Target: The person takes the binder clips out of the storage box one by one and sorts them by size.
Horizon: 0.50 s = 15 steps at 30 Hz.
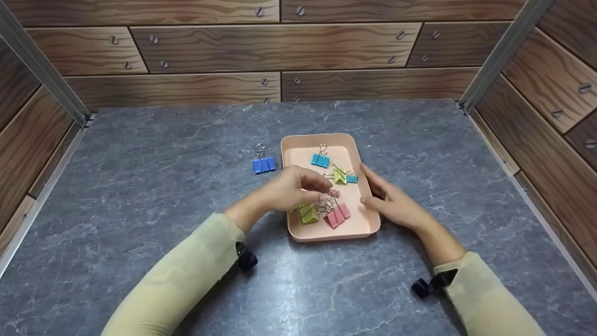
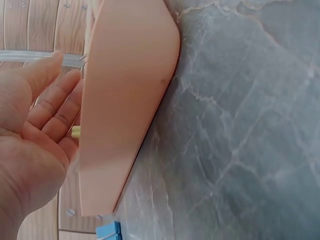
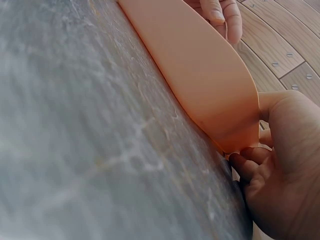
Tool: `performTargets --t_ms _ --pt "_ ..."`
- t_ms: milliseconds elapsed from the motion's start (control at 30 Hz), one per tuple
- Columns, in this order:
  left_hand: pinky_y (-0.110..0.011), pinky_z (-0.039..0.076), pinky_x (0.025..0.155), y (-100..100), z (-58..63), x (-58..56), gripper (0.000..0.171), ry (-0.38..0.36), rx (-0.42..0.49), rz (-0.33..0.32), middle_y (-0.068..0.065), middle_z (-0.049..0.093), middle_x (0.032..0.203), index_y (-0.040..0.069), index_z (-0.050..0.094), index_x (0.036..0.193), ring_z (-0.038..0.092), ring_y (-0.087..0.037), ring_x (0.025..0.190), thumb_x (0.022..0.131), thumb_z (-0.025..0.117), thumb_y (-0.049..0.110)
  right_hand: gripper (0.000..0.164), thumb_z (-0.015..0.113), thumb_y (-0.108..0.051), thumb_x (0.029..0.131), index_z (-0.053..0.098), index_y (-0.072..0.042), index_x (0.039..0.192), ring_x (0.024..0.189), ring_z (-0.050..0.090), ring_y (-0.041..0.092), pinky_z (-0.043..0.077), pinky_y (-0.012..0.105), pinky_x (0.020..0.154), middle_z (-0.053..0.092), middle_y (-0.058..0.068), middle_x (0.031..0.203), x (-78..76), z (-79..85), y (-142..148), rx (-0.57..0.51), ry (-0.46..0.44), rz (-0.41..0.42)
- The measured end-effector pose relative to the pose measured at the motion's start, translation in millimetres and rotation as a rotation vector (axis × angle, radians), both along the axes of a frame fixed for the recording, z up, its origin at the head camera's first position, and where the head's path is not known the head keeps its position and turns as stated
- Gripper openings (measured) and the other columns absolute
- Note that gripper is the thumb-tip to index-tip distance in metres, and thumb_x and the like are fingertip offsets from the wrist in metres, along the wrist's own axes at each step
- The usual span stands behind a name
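Note:
A shallow pink tray (image 1: 364, 228) lies on the table with several binder clips inside. My right hand (image 1: 394, 203) grips its right wall, thumb over the rim and fingers curled along the outside, as the right wrist view (image 3: 295, 165) also shows. My left hand (image 1: 298, 189) reaches over the left rim, thumb and fingertips apart, close to a small pink binder clip (image 1: 334, 192). Below it lie a larger pink binder clip (image 1: 337, 215) and a green one (image 1: 308, 213). Farther back are a teal clip (image 1: 320, 160), another green clip (image 1: 340, 176) and a small teal one (image 1: 352, 179).
A blue binder clip (image 1: 264, 164) stands on the grey marbled table (image 1: 186, 163), left of the tray. Wood-patterned panels (image 1: 280, 49) close off the back and both sides, with metal posts (image 1: 494, 51) at the corners.

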State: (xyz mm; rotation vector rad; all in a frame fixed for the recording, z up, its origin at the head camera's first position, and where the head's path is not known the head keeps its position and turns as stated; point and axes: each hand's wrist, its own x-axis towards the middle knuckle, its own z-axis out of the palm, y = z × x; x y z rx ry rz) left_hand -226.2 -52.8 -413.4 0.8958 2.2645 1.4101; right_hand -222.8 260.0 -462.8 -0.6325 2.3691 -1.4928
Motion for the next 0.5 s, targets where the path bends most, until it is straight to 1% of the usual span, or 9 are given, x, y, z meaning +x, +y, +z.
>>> performTargets --t_ms 100,233,367,500 --pt "-0.028 0.055 0.098 3.4 -2.8 1.3 0.029 0.01 -0.012 -0.012 -0.013 0.077 0.121 -0.002 0.075 0.126 0.072 -0.014 0.109 0.098 0.075 0.004 0.081 0.066 -0.018 0.106 0.018 -0.019 0.171 0.157 0.029 0.031 0.027 0.04 0.124 0.02 0.012 0.174 0.3 -0.8 0.6 0.025 0.022 -0.001" --pt "-0.028 0.056 0.098 6.6 -6.4 1.9 0.027 0.008 0.007 -0.032 -0.013 0.078 0.119 -0.002 0.076 0.124 0.073 -0.013 0.107 0.097 0.076 0.003 0.08 0.066 -0.024 0.106 0.019 -0.019 0.171 0.156 0.031 0.033 0.026 0.044 0.125 0.024 0.014 0.173 0.8 -0.9 1.8 0.103 0.097 -0.007" --pt "-0.026 0.056 0.096 8.3 -7.6 1.8 0.027 -0.004 0.013 -0.044 -0.012 0.078 0.118 -0.002 0.077 0.123 0.073 -0.012 0.106 0.096 0.077 0.002 0.079 0.066 -0.031 0.106 0.022 -0.02 0.17 0.156 0.03 0.034 0.023 0.05 0.127 0.027 0.013 0.172 2.1 0.6 2.8 0.197 0.186 -0.027" --pt "-0.026 0.057 0.094 9.6 -8.4 1.2 0.027 -0.023 0.003 -0.048 -0.011 0.078 0.118 -0.001 0.077 0.123 0.074 -0.012 0.103 0.096 0.077 0.001 0.078 0.064 -0.034 0.106 0.023 -0.02 0.17 0.157 0.029 0.036 0.021 0.055 0.127 0.025 0.01 0.173 2.6 1.5 3.3 0.259 0.238 -0.037"
